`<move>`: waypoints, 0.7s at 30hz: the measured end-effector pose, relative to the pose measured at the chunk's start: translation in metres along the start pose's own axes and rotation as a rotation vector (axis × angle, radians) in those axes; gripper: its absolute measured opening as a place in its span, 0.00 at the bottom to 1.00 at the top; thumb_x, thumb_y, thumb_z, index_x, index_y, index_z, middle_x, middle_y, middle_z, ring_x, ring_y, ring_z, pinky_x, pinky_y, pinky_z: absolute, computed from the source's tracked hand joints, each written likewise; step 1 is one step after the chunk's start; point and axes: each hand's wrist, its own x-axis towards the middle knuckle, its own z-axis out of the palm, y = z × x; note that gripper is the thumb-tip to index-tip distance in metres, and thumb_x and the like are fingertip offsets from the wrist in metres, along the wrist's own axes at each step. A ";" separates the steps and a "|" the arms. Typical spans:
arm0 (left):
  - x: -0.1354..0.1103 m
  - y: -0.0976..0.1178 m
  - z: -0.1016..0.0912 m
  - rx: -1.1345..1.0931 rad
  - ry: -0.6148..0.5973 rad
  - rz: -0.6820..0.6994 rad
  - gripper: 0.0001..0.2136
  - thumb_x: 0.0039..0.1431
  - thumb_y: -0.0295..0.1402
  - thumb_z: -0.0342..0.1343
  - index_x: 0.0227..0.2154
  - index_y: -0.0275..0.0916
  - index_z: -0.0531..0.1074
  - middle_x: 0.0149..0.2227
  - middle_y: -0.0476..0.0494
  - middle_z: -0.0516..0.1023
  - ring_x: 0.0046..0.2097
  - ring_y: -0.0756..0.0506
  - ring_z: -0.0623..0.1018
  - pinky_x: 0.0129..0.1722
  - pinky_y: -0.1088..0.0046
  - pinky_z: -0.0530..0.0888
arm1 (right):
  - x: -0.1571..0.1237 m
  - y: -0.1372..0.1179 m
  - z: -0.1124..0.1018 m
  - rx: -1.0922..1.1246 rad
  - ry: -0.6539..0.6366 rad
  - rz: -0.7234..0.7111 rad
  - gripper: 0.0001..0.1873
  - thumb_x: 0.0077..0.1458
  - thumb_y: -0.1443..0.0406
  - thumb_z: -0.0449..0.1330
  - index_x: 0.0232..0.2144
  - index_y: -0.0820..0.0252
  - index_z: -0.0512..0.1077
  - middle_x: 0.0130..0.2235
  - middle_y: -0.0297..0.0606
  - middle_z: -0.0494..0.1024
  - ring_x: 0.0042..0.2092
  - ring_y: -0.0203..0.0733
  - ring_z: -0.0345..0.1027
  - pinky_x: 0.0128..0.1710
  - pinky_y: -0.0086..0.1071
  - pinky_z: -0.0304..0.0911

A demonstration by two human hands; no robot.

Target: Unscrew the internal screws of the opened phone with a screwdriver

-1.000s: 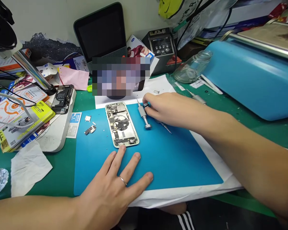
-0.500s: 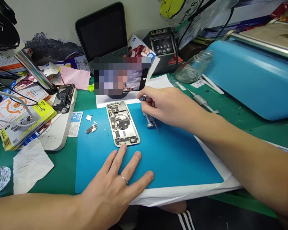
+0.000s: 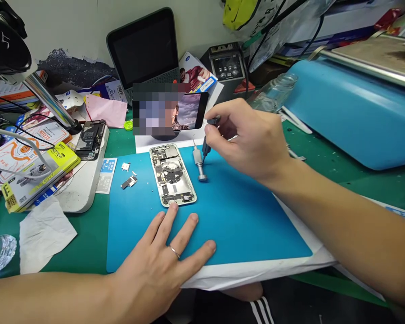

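Observation:
An opened phone [image 3: 180, 185] lies on the blue mat [image 3: 243, 225], its inner boards and a round coil showing. My left hand [image 3: 168, 252] rests with fingers spread, one fingertip against the phone's lower edge. To the right of the phone, my right hand [image 3: 245, 135] pinches a dark screwdriver [image 3: 206, 145], its tip pointing down. Close by that tip, a grey screwdriver [image 3: 198, 158] lies on the mat. Left of the phone are small removed parts: a silver metal piece [image 3: 125, 166], a dark bracket-like part [image 3: 128, 182] and several tiny bits.
Behind the phone stands a lit phone [image 3: 191, 110] showing a picture, near a dark-screened display [image 3: 143, 49]. At left are another opened phone [image 3: 90, 140], a yellow battery box [image 3: 40, 175] and a tissue [image 3: 47, 234]. A glass jar [image 3: 276, 92] lies at the back right.
My right hand has shifted right and the dark screwdriver has swung, its tip moving left. The grey screwdriver now shows fully, farther left on the mat. My left hand has stayed put.

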 end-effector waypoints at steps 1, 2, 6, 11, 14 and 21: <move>0.000 0.000 0.000 -0.003 -0.003 0.000 0.36 0.65 0.37 0.57 0.71 0.44 0.49 0.74 0.29 0.46 0.71 0.16 0.46 0.65 0.38 0.60 | -0.001 -0.001 -0.001 -0.004 -0.028 0.026 0.10 0.64 0.63 0.52 0.45 0.52 0.71 0.37 0.36 0.82 0.35 0.43 0.78 0.39 0.35 0.72; 0.000 0.000 0.000 -0.006 -0.006 -0.001 0.35 0.65 0.37 0.57 0.71 0.44 0.49 0.74 0.29 0.46 0.71 0.17 0.45 0.65 0.38 0.59 | -0.001 -0.002 -0.002 -0.010 -0.056 0.056 0.12 0.66 0.61 0.50 0.46 0.52 0.71 0.38 0.37 0.82 0.37 0.44 0.78 0.41 0.37 0.73; 0.000 0.001 0.000 -0.009 -0.006 0.003 0.35 0.65 0.37 0.56 0.71 0.44 0.49 0.73 0.29 0.46 0.71 0.17 0.45 0.65 0.37 0.59 | -0.002 -0.004 -0.006 -0.048 -0.109 0.113 0.17 0.68 0.58 0.45 0.49 0.52 0.71 0.44 0.41 0.81 0.42 0.46 0.78 0.46 0.40 0.73; 0.000 0.000 -0.001 -0.005 -0.008 0.005 0.35 0.65 0.37 0.57 0.71 0.44 0.49 0.73 0.29 0.46 0.71 0.17 0.45 0.65 0.38 0.59 | -0.003 -0.004 -0.004 -0.044 -0.133 0.098 0.19 0.69 0.56 0.45 0.51 0.53 0.71 0.46 0.43 0.81 0.44 0.47 0.78 0.47 0.40 0.73; 0.000 0.000 -0.001 -0.006 -0.012 0.004 0.35 0.65 0.37 0.57 0.71 0.44 0.49 0.74 0.29 0.46 0.71 0.17 0.45 0.64 0.38 0.60 | -0.006 -0.004 0.000 0.002 -0.130 0.092 0.18 0.68 0.56 0.47 0.51 0.53 0.72 0.47 0.43 0.81 0.43 0.47 0.78 0.47 0.42 0.73; 0.000 0.001 0.000 -0.004 0.000 0.000 0.34 0.66 0.37 0.56 0.71 0.44 0.50 0.73 0.29 0.46 0.71 0.16 0.46 0.64 0.38 0.60 | -0.008 -0.006 0.006 0.111 -0.122 0.033 0.15 0.67 0.58 0.49 0.49 0.55 0.71 0.46 0.41 0.81 0.42 0.45 0.79 0.45 0.40 0.74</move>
